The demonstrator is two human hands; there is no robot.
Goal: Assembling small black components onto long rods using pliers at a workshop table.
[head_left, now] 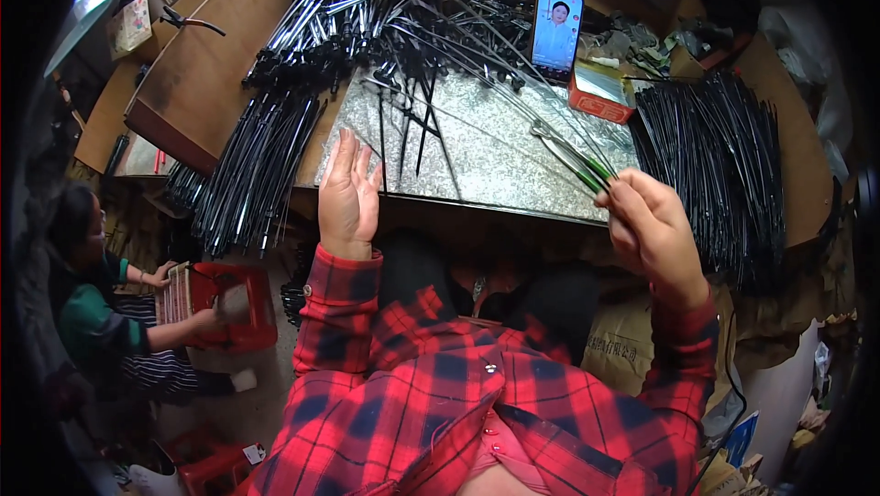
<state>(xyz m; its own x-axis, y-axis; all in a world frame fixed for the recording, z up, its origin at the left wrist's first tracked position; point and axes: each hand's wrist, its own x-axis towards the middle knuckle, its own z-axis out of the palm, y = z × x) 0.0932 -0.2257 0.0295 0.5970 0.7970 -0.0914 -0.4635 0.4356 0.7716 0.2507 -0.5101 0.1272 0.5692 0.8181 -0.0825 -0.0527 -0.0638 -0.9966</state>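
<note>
My left hand [346,201] is raised at the front edge of the grey speckled work board [495,166], palm turned inward and fingers stretched, with nothing in it. A few loose black rods [427,125] lie on the board beside its fingertips. At the board's right front corner, my right hand [646,219] is closed around green-handled pliers [594,169], whose jaws point away to the left. Long thin rods [513,93] run from the back pile toward this hand; whether it grips them too is unclear.
A tangled heap of black rods [316,28] covers the back. Bundles lie left [257,170] and right [715,166]. A lit phone [556,33] leans by a red box [600,97]. Left, a person [96,313] works over a red stool [243,308].
</note>
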